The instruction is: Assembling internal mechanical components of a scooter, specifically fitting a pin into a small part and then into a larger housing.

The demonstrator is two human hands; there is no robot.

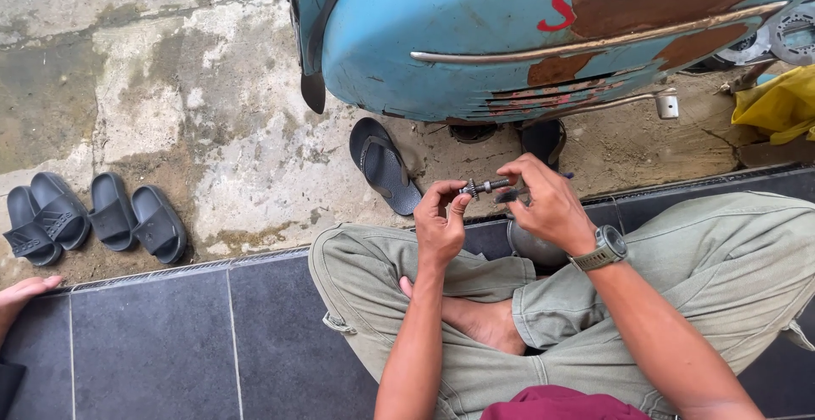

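I sit cross-legged on dark floor tiles [170,344] in olive trousers. My left hand [440,221] pinches one end of a small grey threaded bolt [486,187] with nuts on it, held level above my knees. My right hand [543,204], with a grey wristwatch [601,249] on its wrist, grips the bolt's other end with thumb and fingers. Below the hands, a rounded grey metal part [531,249] rests against my leg, partly hidden by my right hand.
A rusty light-blue scooter body [509,38] stands close ahead on cracked concrete. A dark flip-flop [384,165] lies below it, two pairs of black slides [93,216] at left. Another person's hand [21,294] shows at the left edge. A yellow cloth [777,106] lies right.
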